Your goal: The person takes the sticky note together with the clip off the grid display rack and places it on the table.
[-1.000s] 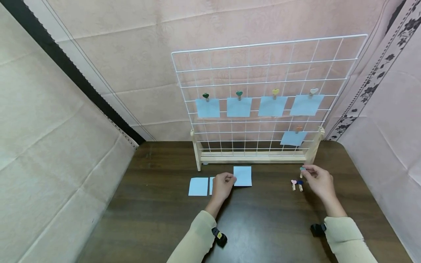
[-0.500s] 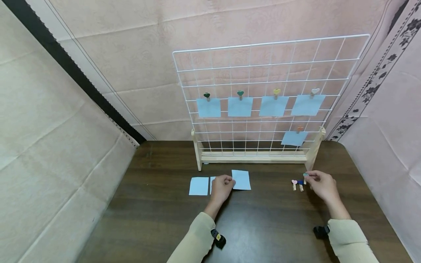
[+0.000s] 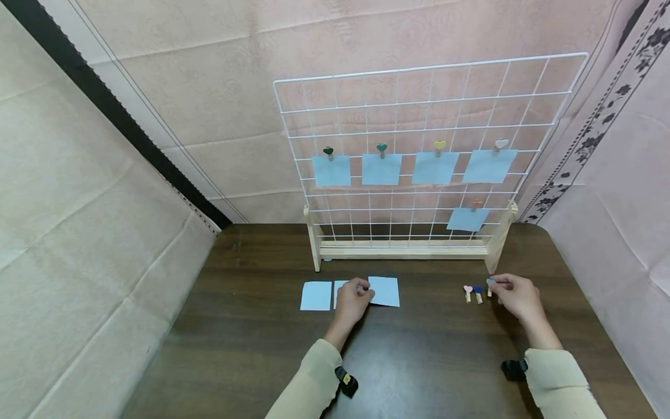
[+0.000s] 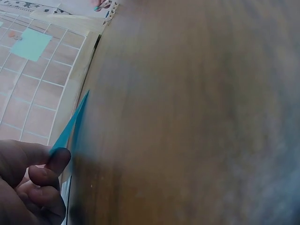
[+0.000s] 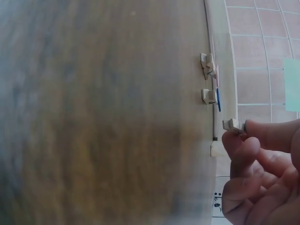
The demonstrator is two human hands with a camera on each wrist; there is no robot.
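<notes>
The left hand (image 3: 353,302) is pinching a thin light-blue paper square (image 3: 385,291) at its left edge, the grip drawn together, in front of the grid's pale wooden base (image 3: 403,254). The right hand (image 3: 519,298) is keeping its grip narrowed on a small wooden peg with a teal heart (image 3: 489,289), thumb and finger pressing it. Just beside it, a pink-heart peg (image 3: 468,294) and a blue-heart peg (image 3: 478,295) are lying on the wood-grained brown worktop (image 3: 251,349). A flat paper square (image 3: 316,296) is lying leftward. On the white wire grid (image 3: 396,71), heart-topped pegs are holding five blue sheets (image 3: 381,170).
</notes>
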